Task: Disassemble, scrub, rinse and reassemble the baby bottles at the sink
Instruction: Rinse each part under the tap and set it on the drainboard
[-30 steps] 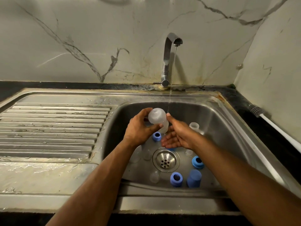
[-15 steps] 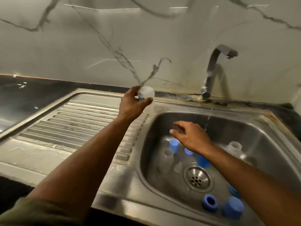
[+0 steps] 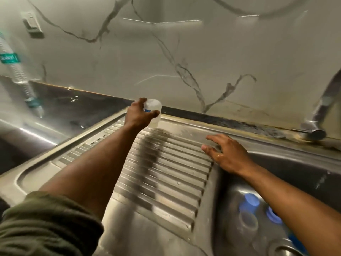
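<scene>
Fingers (image 3: 155, 113) of the left hand (image 3: 137, 115) are curled round a translucent plastic baby bottle (image 3: 154, 109) at 12 o'clock over the ribbed steel drainboard (image 3: 166, 172); right hand (image 3: 227, 154) fingers are spread, empty.

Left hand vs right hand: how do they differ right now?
The left hand has its grip curled round a translucent bottle; the right hand holds nothing, fingers spread. The left hand reaches to the far edge of the drainboard; the right hand sits nearer, at the drainboard's edge by the basin. The right hand looks visibly wet; the left hand shows no such shine. Both arms are bare.
</scene>
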